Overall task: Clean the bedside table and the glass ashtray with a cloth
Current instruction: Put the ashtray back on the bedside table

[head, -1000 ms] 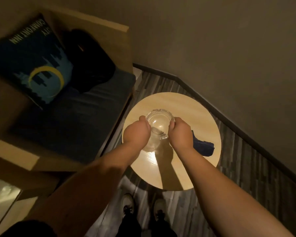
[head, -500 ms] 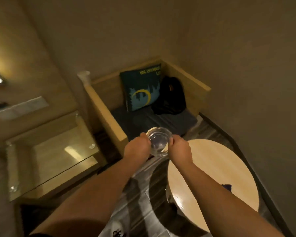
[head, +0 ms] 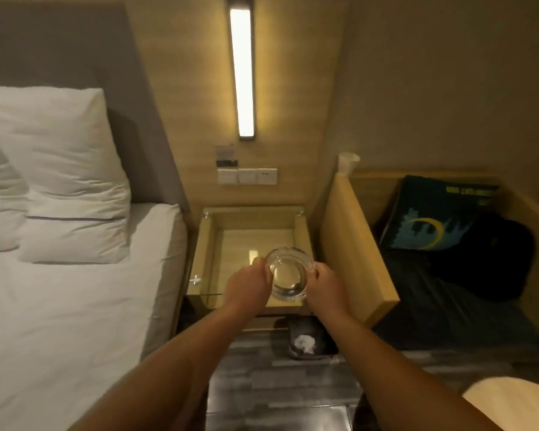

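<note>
At the far left lies the bed (head: 75, 306), made up in white with two pillows (head: 63, 181) against the headboard. Just beside it stands the bedside table (head: 207, 244), a wooden box with a glass top that mirrors the wall lamp (head: 242, 73) above.

The left hand (head: 248, 286) grips the near-left rim of the glass ashtray (head: 288, 275), its fingers (head: 259, 262) curled closed on the edge. The right hand (head: 324, 287) holds the opposite rim in the same way, fingers shut on the glass. The ashtray sits between the two hands over the front right part of the glass top; whether it already rests on the glass or hangs just above it cannot be told from this angle. It looks clear and empty.

Below the table, on the dark floor, is a small bin (head: 308, 339) with something white crumpled inside. Further right is a wooden bench seat (head: 355, 244) with a dark cushion (head: 433, 216) and a black bag (head: 492, 259); the pale edge of a round table (head: 517, 399) shows at the bottom right corner.

No cloth is in view. The step in hand seems to be setting the ashtray onto the bedside table. The next move calls for lowering it gently, flat, glass on glass, clear of the front edge, before letting go with both hands.
</note>
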`<state>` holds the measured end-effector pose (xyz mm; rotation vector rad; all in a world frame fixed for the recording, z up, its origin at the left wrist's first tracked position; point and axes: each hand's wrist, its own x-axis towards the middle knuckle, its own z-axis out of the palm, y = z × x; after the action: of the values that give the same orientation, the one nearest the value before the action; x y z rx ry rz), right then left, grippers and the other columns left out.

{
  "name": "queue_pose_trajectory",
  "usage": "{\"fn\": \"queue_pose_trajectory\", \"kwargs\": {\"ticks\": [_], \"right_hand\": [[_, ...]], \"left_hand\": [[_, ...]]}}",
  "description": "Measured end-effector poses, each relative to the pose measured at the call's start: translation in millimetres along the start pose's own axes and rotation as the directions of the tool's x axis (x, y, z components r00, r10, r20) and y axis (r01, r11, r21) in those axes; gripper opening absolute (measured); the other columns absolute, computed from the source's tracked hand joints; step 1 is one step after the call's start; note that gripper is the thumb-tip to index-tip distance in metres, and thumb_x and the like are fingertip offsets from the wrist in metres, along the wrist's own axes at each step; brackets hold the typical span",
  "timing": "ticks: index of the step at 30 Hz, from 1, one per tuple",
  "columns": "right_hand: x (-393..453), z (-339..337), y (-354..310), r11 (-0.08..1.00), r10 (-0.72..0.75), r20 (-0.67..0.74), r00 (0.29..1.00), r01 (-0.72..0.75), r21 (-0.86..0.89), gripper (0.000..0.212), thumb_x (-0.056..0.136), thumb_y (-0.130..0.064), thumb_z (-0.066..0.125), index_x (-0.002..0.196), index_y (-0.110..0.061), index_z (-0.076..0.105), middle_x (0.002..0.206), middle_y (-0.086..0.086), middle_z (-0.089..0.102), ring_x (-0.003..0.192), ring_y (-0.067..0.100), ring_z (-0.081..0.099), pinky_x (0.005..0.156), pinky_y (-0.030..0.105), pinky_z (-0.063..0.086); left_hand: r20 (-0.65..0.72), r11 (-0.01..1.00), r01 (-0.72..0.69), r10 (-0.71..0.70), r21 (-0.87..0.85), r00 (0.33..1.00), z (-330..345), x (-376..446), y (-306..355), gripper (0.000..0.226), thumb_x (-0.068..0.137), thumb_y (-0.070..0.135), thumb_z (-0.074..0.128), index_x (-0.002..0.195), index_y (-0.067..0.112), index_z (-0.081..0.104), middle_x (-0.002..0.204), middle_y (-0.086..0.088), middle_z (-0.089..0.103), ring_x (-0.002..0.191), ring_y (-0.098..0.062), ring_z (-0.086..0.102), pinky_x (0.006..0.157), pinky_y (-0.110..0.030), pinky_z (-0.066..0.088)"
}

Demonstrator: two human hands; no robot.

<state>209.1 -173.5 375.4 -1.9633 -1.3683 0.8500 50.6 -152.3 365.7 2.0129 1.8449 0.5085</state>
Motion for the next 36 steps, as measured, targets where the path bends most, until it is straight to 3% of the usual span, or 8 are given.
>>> {"fn": "queue_pose_trajectory", "kwargs": {"ticks": [5, 10, 15, 19, 22, 27, 31, 36], "right_hand": [[23.0, 88.5, -54.6, 1.000, 0.013, 0.068, 0.998, -0.013, -0.002, 0.029, 0.101, -0.028, 0.035, 0.084, -0.018, 0.057, 0.077, 0.004, 0.063, 0.066, 0.019, 0.065, 0.065, 0.044, 0.058], [49.7, 138.9, -86.7, 1.000, 0.027, 0.119, 0.993, -0.027, -0.005, 0.030, 0.100, -0.028, 0.035, 0.082, -0.021, 0.057, 0.075, 0.005, 0.063, 0.066, 0.023, 0.065, 0.062, 0.044, 0.058], [87.1, 178.1, -107.1, 0.999, 0.022, 0.181, 0.983, -0.016, -0.036, 0.028, 0.100, -0.031, 0.035, 0.084, -0.027, 0.057, 0.076, 0.000, 0.064, 0.065, 0.018, 0.066, 0.056, 0.036, 0.056], [124.7, 204.6, -117.9, 0.999, 0.020, 0.218, 0.976, -0.013, -0.034, 0.028, 0.101, -0.033, 0.036, 0.081, -0.029, 0.055, 0.075, -0.002, 0.064, 0.059, 0.013, 0.065, 0.044, 0.023, 0.043], [163.9, 221.2, -125.2, 1.000, 0.014, 0.237, 0.971, -0.010, -0.020, 0.029, 0.101, -0.034, 0.036, 0.086, -0.026, 0.060, 0.074, -0.002, 0.065, 0.057, 0.014, 0.065, 0.043, 0.023, 0.044], [249.5, 257.6, -125.8, 1.000, 0.023, 0.274, 0.961, -0.020, -0.014, 0.027, 0.100, -0.034, 0.040, 0.080, -0.031, 0.058, 0.073, -0.002, 0.065, 0.057, 0.015, 0.065, 0.050, 0.033, 0.057], [324.4, 299.7, -118.2, 0.997, -0.008, 0.299, 0.954, 0.032, -0.074, 0.036, 0.100, -0.033, 0.037, 0.087, -0.013, 0.064, 0.089, 0.010, 0.063, 0.073, 0.029, 0.064, 0.068, 0.048, 0.056], [396.9, 359.1, -95.7, 0.994, -0.044, 0.283, 0.958, 0.072, -0.088, 0.037, 0.101, -0.034, 0.036, 0.096, -0.012, 0.066, 0.095, 0.009, 0.062, 0.079, 0.027, 0.064, 0.071, 0.043, 0.056]], "left_hand": [[-0.060, 0.998, 0.063, -0.064, -0.024, 0.996, -38.5, 28.2, -85.7, 0.028, 0.101, 0.033, 0.030, 0.097, 0.023, 0.056, 0.069, 0.012, 0.050, 0.055, 0.001, 0.043, 0.047, -0.019, 0.025], [-0.071, 0.979, 0.127, -0.140, -0.162, 0.988, -48.2, 54.5, -138.9, 0.029, 0.100, 0.038, 0.029, 0.102, 0.031, 0.057, 0.086, 0.009, 0.058, 0.073, -0.005, 0.056, 0.064, -0.030, 0.050], [-0.068, 0.965, 0.177, -0.194, -0.194, 0.979, -47.3, 85.7, -179.2, 0.034, 0.098, 0.047, 0.024, 0.102, 0.037, 0.057, 0.086, 0.014, 0.060, 0.075, -0.003, 0.058, 0.069, -0.033, 0.054], [-0.054, 0.955, 0.232, -0.245, -0.183, 0.968, -45.1, 123.3, -204.2, 0.036, 0.099, 0.047, 0.024, 0.106, 0.037, 0.058, 0.090, 0.013, 0.064, 0.077, -0.004, 0.059, 0.070, -0.033, 0.054], [-0.016, 0.947, 0.263, -0.271, -0.185, 0.963, -40.5, 158.6, -219.5, 0.038, 0.100, 0.048, 0.022, 0.110, 0.036, 0.057, 0.089, 0.011, 0.065, 0.078, -0.007, 0.060, 0.071, -0.036, 0.054], [0.009, 0.913, 0.331, -0.338, -0.238, 0.941, -16.0, 231.5, -246.3, 0.036, 0.100, 0.048, 0.024, 0.117, 0.036, 0.053, 0.096, 0.011, 0.066, 0.084, -0.006, 0.060, 0.075, -0.035, 0.054], [0.001, 0.905, 0.344, -0.355, -0.249, 0.935, 10.0, 294.5, -274.1, 0.035, 0.101, 0.045, 0.025, 0.115, 0.033, 0.054, 0.089, 0.010, 0.066, 0.080, -0.007, 0.061, 0.073, -0.040, 0.055], [0.023, 0.905, 0.371, -0.375, -0.206, 0.927, 50.6, 358.8, -320.8, 0.037, 0.101, 0.043, 0.022, 0.118, 0.029, 0.053, 0.093, 0.005, 0.067, 0.083, -0.013, 0.062, 0.075, -0.042, 0.054]]}}
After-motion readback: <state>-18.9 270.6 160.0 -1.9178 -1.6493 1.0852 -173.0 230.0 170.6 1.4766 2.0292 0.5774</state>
